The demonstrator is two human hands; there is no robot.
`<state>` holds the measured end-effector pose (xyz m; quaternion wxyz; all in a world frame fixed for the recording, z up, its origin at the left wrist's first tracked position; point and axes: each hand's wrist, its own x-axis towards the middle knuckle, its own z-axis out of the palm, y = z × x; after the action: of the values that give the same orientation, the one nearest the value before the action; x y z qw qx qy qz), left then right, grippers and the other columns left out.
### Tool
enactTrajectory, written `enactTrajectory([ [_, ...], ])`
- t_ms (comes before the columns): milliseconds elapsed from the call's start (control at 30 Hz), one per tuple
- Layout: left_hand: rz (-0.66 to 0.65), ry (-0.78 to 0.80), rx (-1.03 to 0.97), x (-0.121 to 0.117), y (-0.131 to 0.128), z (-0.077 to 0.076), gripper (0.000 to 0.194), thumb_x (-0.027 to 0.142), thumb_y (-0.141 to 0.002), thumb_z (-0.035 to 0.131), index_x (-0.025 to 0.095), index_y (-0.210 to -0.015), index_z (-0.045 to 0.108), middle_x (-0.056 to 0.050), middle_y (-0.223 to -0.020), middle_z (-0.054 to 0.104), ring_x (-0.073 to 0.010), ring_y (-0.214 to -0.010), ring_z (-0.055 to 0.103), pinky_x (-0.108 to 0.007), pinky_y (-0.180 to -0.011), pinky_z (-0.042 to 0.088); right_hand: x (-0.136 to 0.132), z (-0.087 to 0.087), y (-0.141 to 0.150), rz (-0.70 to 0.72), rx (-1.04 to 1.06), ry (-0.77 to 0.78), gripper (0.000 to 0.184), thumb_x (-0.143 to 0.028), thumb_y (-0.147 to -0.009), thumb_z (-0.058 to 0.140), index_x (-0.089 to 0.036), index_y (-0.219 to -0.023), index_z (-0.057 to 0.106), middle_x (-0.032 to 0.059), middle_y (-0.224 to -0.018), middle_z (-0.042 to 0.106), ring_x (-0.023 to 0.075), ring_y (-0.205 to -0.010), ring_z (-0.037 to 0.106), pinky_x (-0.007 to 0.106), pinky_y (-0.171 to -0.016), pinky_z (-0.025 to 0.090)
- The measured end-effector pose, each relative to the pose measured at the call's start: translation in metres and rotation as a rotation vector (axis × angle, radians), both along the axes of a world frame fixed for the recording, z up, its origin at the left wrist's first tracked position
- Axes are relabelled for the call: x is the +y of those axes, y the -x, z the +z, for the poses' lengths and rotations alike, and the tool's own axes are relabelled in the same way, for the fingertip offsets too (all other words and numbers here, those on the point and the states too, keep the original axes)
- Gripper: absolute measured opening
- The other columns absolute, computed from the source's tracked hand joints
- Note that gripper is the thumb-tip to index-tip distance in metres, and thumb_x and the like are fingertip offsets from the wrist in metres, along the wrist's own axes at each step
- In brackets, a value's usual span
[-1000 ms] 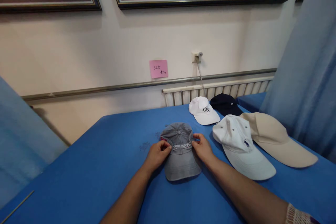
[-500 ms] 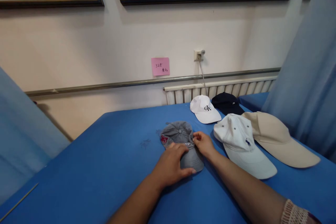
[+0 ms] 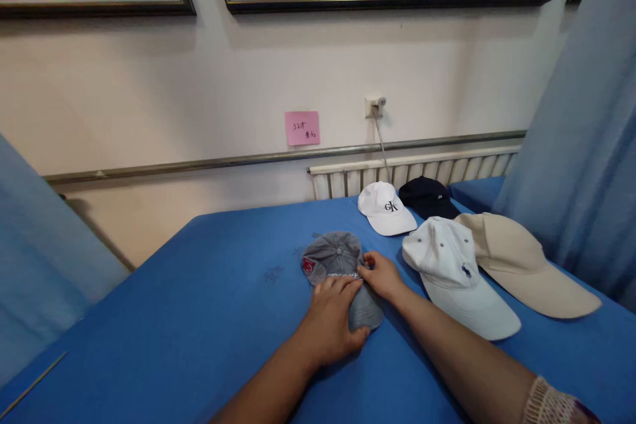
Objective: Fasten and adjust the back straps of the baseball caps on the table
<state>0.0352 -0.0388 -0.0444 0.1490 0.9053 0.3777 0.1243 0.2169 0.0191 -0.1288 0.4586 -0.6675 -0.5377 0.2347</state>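
A grey baseball cap (image 3: 339, 253) with a red patch on its left side sits on the blue-covered bed (image 3: 209, 291), its brim toward me. My left hand (image 3: 334, 318) is closed over the brim, fingers across its top and thumb at the front edge, hiding much of the brim and lettering. With fingertips and thumb, my right hand (image 3: 381, 275) pinches the cap's right side near the base of the crown. To the right lie a pale cap with a small horse-rider emblem (image 3: 450, 265) and a beige long-brimmed cap (image 3: 531, 265).
Behind them are a white cap with black letters (image 3: 386, 207) and a dark navy cap (image 3: 426, 195). A radiator (image 3: 352, 180), a metal rail (image 3: 223, 162) and a plugged-in socket (image 3: 373, 107) line the wall. Blue curtains (image 3: 571, 146) hang on both sides. A thin stick (image 3: 32, 385) lies lower left.
My left hand has moved from the left side of the crown onto the brim and gripped it, uncovering the red patch. My right hand has stayed at the cap's right side.
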Motion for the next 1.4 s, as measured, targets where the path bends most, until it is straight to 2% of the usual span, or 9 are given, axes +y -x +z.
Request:
enactTrajectory([
  [167,0.02,-0.077,0.08,0.004,0.006,0.007,0.066,0.017,-0.065,0.06,0.025,-0.131,0.051,-0.007,-0.139,0.051,-0.0303,-0.127,0.041,-0.048,-0.106,0.029,0.001,0.005,-0.002,-0.017,0.012,0.002,0.008,-0.026,-0.071,0.059,-0.019,-0.069,0.061,-0.0004,-0.063,0.063,0.0172,-0.061,0.056,0.026,-0.058,0.039],
  [367,0.333,-0.248,0.226,0.048,0.042,0.008,0.051,0.004,-0.073,0.045,0.02,-0.119,0.062,-0.012,-0.12,0.065,-0.0318,-0.115,0.052,-0.047,-0.097,0.035,-0.021,0.013,0.021,0.221,0.095,-0.024,0.01,-0.028,-0.075,0.062,-0.019,-0.071,0.063,-0.0017,-0.06,0.061,0.0143,-0.057,0.052,0.023,-0.053,0.037],
  [533,0.535,-0.27,0.161,0.064,0.061,0.016,0.04,0.018,-0.083,0.047,0.013,-0.119,0.062,-0.017,-0.117,0.066,-0.0309,-0.108,0.058,-0.041,-0.092,0.04,-0.056,0.024,0.049,0.643,0.111,-0.022,0.012,-0.028,-0.079,0.061,-0.018,-0.073,0.065,-0.0029,-0.063,0.061,0.0108,-0.056,0.05,0.021,-0.051,0.035],
  [667,0.527,-0.052,0.001,0.05,0.05,0.027,0.041,0.042,-0.088,0.047,0.016,-0.115,0.064,-0.009,-0.09,0.072,-0.0232,-0.081,0.065,-0.03,-0.07,0.043,-0.072,0.037,0.053,0.836,0.17,-0.006,0.017,-0.03,-0.082,0.061,-0.018,-0.071,0.064,-0.0034,-0.059,0.058,0.0093,-0.051,0.05,0.019,-0.047,0.034],
  [767,0.381,0.082,-0.037,0.032,0.036,0.029,0.046,0.054,-0.084,0.05,0.021,-0.111,0.067,-0.005,-0.078,0.071,-0.0215,-0.071,0.065,-0.028,-0.061,0.04,-0.068,0.043,0.046,0.669,0.339,-0.068,0.029,-0.039,-0.087,0.055,-0.017,-0.068,0.061,-0.0039,-0.053,0.054,0.0085,-0.043,0.046,0.02,-0.042,0.034],
  [900,0.315,0.061,0.016,0.017,0.026,0.027,0.054,0.057,-0.07,0.064,0.023,-0.112,0.068,-0.009,-0.101,0.071,-0.0273,-0.087,0.065,-0.031,-0.07,0.043,-0.048,0.04,0.029,0.296,0.459,-0.253,0.031,-0.043,-0.089,0.052,-0.018,-0.072,0.06,-0.0033,-0.055,0.054,0.0095,-0.045,0.046,0.022,-0.047,0.038],
  [1000,0.3,0.066,0.105,0.011,0.026,0.027,0.055,0.05,-0.067,0.068,0.021,-0.114,0.066,-0.012,-0.115,0.067,-0.0308,-0.098,0.063,-0.034,-0.078,0.045,-0.03,0.031,0.017,0.094,0.437,-0.298,0.02,-0.033,-0.084,0.054,-0.018,-0.092,0.064,0.0024,-0.078,0.066,0.0135,-0.06,0.057,0.026,-0.059,0.047],
  [1167,0.162,0.111,0.206,-0.001,0.027,0.031,0.046,0.041,-0.064,0.07,0.024,-0.106,0.067,-0.009,-0.112,0.066,-0.0305,-0.1,0.061,-0.036,-0.081,0.047,-0.015,0.013,0.008,0.243,0.065,-0.282,0.059,-0.009,-0.072,0.051,-0.027,-0.127,0.058,0.0073,-0.142,0.046,0.0225,-0.12,0.052,0.038,-0.095,0.045],
  [1400,0.155,-0.099,0.23,0.028,0.03,0.003,0.034,0.01,-0.077,0.045,0.017,-0.098,0.071,-0.012,-0.112,0.067,-0.0283,-0.104,0.058,-0.04,-0.094,0.044,-0.019,0.012,0.008,0.248,-0.206,-0.201,0.032,-0.005,-0.073,0.053,-0.023,-0.095,0.068,0.0073,-0.129,0.054,0.0233,-0.122,0.049,0.041,-0.104,0.038],
])
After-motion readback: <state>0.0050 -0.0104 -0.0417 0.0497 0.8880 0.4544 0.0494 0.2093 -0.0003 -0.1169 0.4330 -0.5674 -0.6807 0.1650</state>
